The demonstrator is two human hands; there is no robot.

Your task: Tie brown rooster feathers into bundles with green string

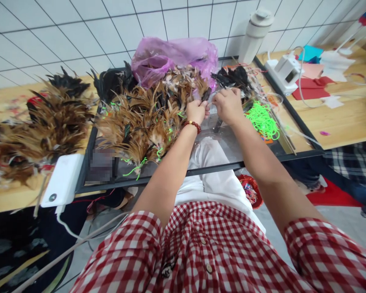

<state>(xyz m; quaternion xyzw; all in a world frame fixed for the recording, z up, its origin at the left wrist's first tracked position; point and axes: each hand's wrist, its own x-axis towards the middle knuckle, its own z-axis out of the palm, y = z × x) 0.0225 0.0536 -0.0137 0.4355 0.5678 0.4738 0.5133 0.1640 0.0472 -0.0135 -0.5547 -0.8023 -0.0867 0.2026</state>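
My left hand [197,110], with a beaded bracelet at the wrist, is closed at the right edge of a large pile of brown feathers [140,118]. Right above its fingers shows a dark feather tip [206,95], but what the fingers pinch is partly hidden. Close beside it, my right hand [228,105] is closed with its fingertips pressed together; whatever they hold is too small to make out. Both hands are over a black-edged tray [177,176]. Bright green cord [262,120] lies in a heap to the right of my right wrist. Black feathers [233,78] lie just behind that hand.
Behind the pile sits a purple plastic bag [173,53], with a white bottle [256,34] to its right. More brown feathers [57,122] and a white power bank [62,179] are at left. A power strip [282,73] and red paper [314,87] lie at right.
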